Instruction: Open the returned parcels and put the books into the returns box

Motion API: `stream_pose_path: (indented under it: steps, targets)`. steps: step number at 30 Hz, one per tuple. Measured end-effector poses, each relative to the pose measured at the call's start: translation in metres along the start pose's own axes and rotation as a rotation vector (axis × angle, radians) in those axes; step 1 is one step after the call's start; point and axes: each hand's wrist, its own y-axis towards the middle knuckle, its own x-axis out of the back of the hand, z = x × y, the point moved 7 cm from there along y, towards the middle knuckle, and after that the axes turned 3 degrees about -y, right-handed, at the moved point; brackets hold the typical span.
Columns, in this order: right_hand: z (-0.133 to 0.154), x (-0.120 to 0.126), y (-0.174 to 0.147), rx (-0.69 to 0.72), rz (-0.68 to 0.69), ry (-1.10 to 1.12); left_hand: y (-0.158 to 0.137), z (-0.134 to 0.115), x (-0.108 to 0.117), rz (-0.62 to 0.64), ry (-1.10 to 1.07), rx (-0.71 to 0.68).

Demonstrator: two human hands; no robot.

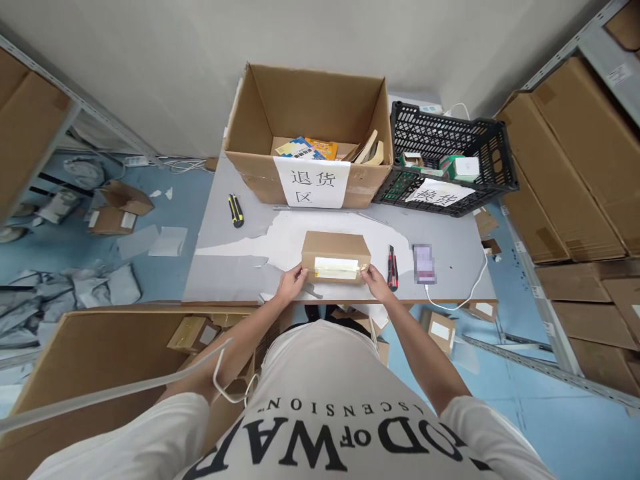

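Observation:
A small brown cardboard box [336, 245] with a white label on its near side rests on the table near the front edge. My left hand [292, 283] grips its left end, fingers closed at the lower near corner. At the opposite corner, my right hand [375, 281] holds the right end the same way. Just right of the box lies a red and black utility knife [393, 268]. A yellow and black utility knife [235, 211] lies farther off at the left. The underside of the box is hidden.
Behind stands a large open carton [260, 175] holding books, beside a black plastic crate [453, 193] with small boxes. A phone [424, 264] on a white cable lies at the right of the table [460, 240]. A big carton [100, 373] stands below left; shelving [565, 320] is at right.

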Motion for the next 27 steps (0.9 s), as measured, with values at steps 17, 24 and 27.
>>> stream_pose_path:
  steps: [17,24,27]
  targets:
    - [0.002,0.006,0.019,-0.241,-0.028,-0.373,0.020,-0.019,0.013,-0.090,0.254,0.154]
    - [-0.012,0.005,0.010,-0.266,-0.027,-0.203,0.020,0.009,0.011,-0.076,0.057,0.215]
    - [-0.023,0.006,0.006,-0.250,-0.030,-0.088,0.020,0.027,0.011,-0.029,-0.108,0.265]
